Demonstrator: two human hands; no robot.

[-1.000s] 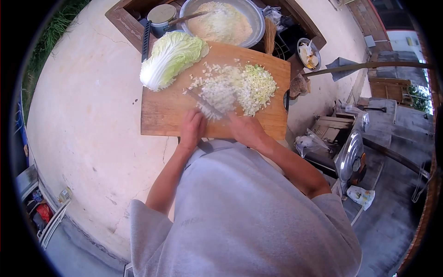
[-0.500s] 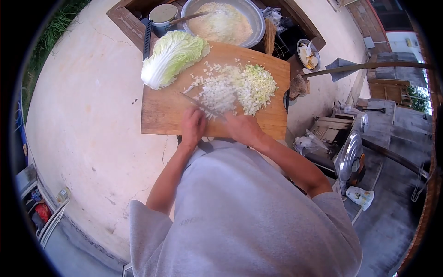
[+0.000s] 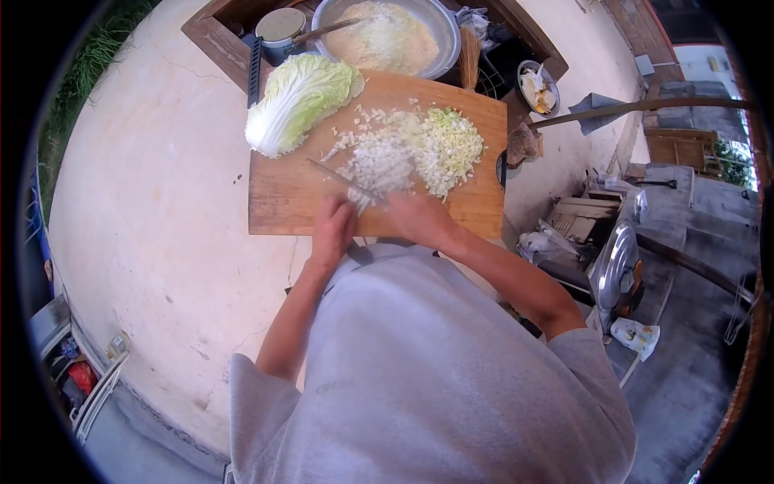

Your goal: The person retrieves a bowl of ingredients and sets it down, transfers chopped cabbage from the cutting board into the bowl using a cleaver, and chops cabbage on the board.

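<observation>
A knife (image 3: 343, 177) is gripped in my right hand (image 3: 421, 219), its thin blade slanting up and left over finely chopped white cabbage (image 3: 377, 165). The right fingers are wrapped round the handle, which they hide, and are slightly blurred. My left hand (image 3: 333, 228) is closed, fingers curled, at the front edge of the wooden cutting board (image 3: 278, 198), just below the blade and apart from it. Nothing shows between its fingers. Greener chopped cabbage (image 3: 453, 149) is heaped at the right. A large cut piece of napa cabbage (image 3: 298, 101) lies at the board's back left corner.
Behind the board sits a metal basin (image 3: 443, 40) of pale, crumbly material with a wooden-handled utensil (image 3: 326, 31). Nearby are a lidded tub (image 3: 280, 28), a straw brush (image 3: 470, 58) and a small bowl of scraps (image 3: 538, 89). A pot lid (image 3: 614, 262) stands at the right.
The knife blade now shows more of its length and lies a little further up and left. My left hand sits slightly lower, clear of the blade. The view has shifted slightly.
</observation>
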